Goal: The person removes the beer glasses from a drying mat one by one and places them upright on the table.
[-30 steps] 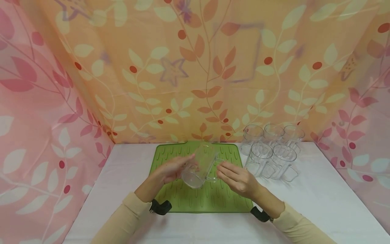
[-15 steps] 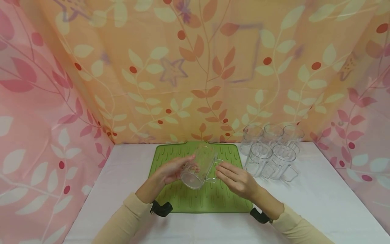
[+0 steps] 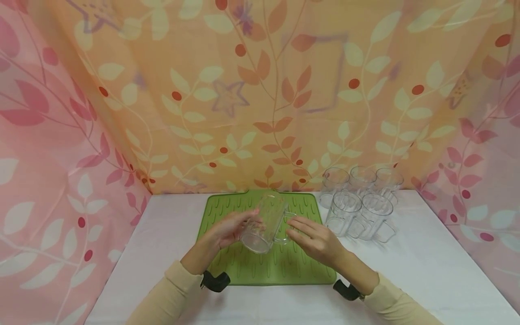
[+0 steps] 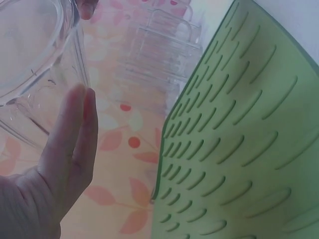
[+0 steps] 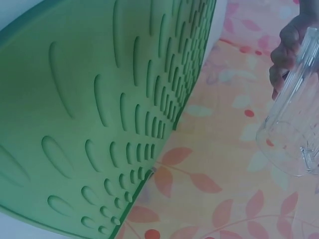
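Note:
A clear glass mug (image 3: pixel 264 225) is held tilted in the air above a green ribbed mat (image 3: pixel 243 271). My left hand (image 3: pixel 233 228) grips its side; in the left wrist view the long fingers (image 4: pixel 65 129) of that hand lie along the glass. The fingers of my right hand (image 3: pixel 314 239) are at the mug's handle and partly cover it; the thumb is hidden. In the right wrist view the mug (image 5: pixel 294 114) shows at the right edge, with left-hand fingers (image 5: pixel 284 57) on its far side.
Several more clear glass mugs (image 3: pixel 345 212) stand close together on the white table (image 3: pixel 426 271), right of the mat. A patterned orange cloth (image 3: pixel 260 113) rises behind the table, with pink cloth at both sides.
The mug stays between both hands at nearly the same tilt. My right-hand fingers are spread slightly farther apart at the handle. The head view has shifted a little.

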`<state>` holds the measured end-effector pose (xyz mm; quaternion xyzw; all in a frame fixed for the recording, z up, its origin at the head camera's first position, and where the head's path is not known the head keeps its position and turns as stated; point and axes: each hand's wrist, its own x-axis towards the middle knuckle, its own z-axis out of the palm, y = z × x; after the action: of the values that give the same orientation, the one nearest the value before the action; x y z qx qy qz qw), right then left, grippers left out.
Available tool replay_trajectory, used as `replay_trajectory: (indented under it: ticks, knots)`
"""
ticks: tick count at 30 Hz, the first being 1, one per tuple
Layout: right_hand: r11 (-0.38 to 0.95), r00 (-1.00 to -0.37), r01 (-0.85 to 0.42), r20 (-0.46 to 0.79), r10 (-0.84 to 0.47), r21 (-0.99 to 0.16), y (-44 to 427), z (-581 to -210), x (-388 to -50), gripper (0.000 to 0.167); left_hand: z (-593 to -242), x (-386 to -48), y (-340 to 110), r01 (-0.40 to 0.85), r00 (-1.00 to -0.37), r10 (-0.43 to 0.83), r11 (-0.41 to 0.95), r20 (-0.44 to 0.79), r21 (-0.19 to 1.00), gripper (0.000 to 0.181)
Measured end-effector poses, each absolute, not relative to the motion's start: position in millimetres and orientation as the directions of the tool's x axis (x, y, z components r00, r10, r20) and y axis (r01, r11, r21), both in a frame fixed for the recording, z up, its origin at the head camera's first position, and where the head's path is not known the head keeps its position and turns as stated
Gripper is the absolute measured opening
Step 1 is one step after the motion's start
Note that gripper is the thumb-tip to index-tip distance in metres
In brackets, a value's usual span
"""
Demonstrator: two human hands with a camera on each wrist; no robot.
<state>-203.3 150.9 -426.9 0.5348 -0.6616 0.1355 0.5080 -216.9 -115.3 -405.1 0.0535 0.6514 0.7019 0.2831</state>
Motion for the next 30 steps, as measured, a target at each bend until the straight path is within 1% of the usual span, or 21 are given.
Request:
replay_trajectory:
  ticks: [2,8,13,19,24,27,30]
  knots:
    - [0.394,0.062,-0.852,0.815,-0.577,0.344,151,-427,-202,0.024,-406,-217,-116,-0.308,-0.840,0.465,0.015,-0.279,0.951,0.046]
    - [0.400,-0.027,-0.873,0.789,-0.613,0.280,153,-427,-201,0.028,-408,-215,-116,-0.268,-0.858,0.442,0.049,-0.261,0.962,0.049]
    - [0.387,-0.076,-0.894,0.775,-0.628,0.225,154,-428,-201,0.028,-410,-215,-116,-0.248,-0.868,0.427,0.065,-0.252,0.967,0.045]
    - [0.360,-0.146,-0.927,0.784,-0.604,0.105,156,-429,-201,0.033,-411,-213,-115,-0.220,-0.885,0.406,0.067,-0.228,0.973,0.051]
    - [0.347,-0.177,-0.937,0.810,-0.558,0.034,157,-429,-202,0.033,-409,-209,-114,-0.190,-0.903,0.377,0.083,-0.207,0.978,0.057]
    - [0.342,-0.182,-0.939,0.829,-0.528,0.011,156,-429,-202,0.031,-409,-207,-113,-0.174,-0.914,0.356,0.085,-0.193,0.981,0.058]
    - [0.352,-0.196,-0.936,0.843,-0.500,-0.009,156,-427,-203,0.034,-410,-205,-112,-0.165,-0.926,0.332,0.080,-0.182,0.983,0.057]
